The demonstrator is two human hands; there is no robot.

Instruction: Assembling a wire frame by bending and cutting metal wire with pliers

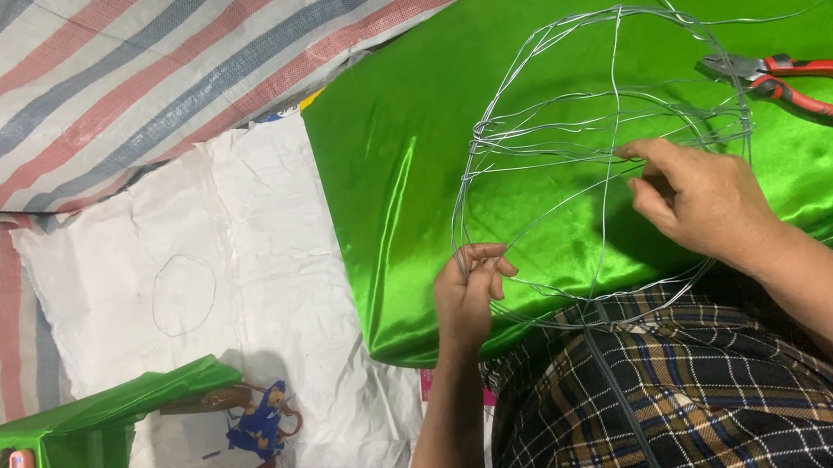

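Observation:
A round cage-like frame of thin silver wire [565,91] rests over a shiny green satin cloth [399,145]. My left hand [470,295] grips the frame's lower left rim. Fingers of my right hand [699,194] pinch a crossing wire strand near the frame's middle right. Red-handled pliers [805,85] lie on the green cloth beyond my right hand, untouched.
A small loose wire ring [184,294] lies on crumpled white sheeting [265,227] at left. Striped tarpaulin [72,83] covers the far ground. A green cloth-wrapped box [63,446] and a blue item with scissors [263,428] sit at lower left. My plaid-clad lap [671,392] is below.

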